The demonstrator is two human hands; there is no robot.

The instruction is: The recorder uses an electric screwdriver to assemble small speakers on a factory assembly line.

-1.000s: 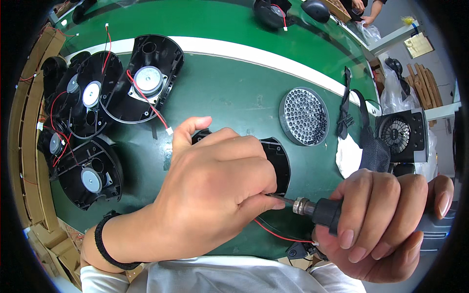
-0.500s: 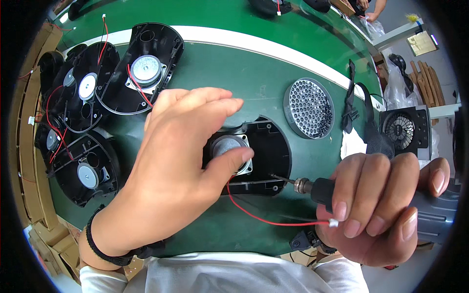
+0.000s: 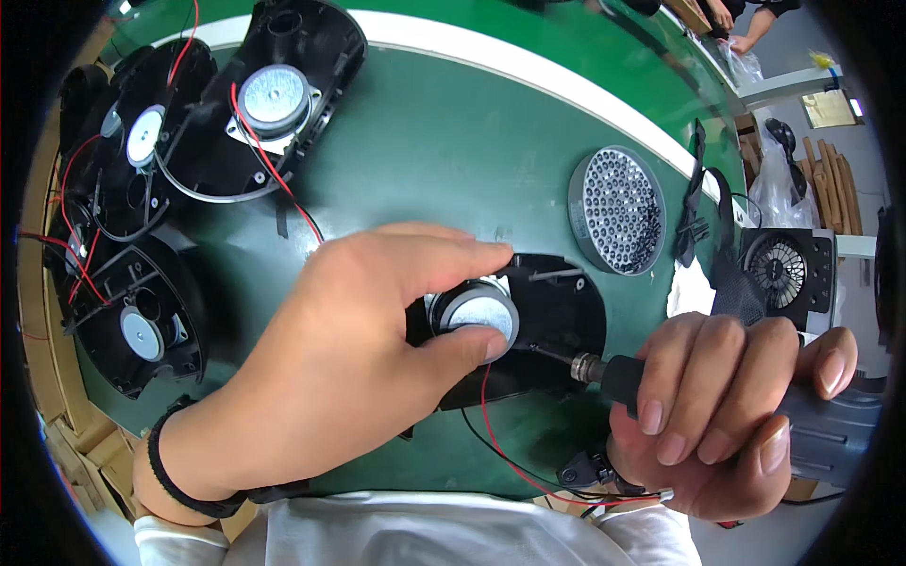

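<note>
At the lower left of the frame, cardboard boxes (image 3: 71,453) stand by the table's edge. Just right of them lies a black housing with a round speaker (image 3: 142,332) set inside. Above it, in the upper left, more black housings crowd together, the largest (image 3: 330,47) bearing a silver speaker and a red wire (image 3: 250,132).

Your left hand (image 3: 368,321), with a black band (image 3: 156,462) at the wrist, reaches to the centre. Your thumb rests on the back of the silver speaker (image 3: 481,309), and your forefinger stretches to the upper rim of the middle housing (image 3: 566,307); whether your hidden fingers grip anything, you cannot tell. That speaker sits in the housing's left part, its wires (image 3: 491,434) running down and right to a white plug (image 3: 666,494) near your other hand.

The thin bit of the driver (image 3: 621,382) points into the housing, right of the speaker. Above the driver sits a grey pitted dish (image 3: 579,226) with small dark pieces in it. Your right hand (image 3: 708,424) is closed around the driver. Farther right are dark straps (image 3: 692,193), a white sheet (image 3: 689,291) and a black fan unit (image 3: 821,269); a co-worker's hand (image 3: 744,44) shows in the upper right.
</note>
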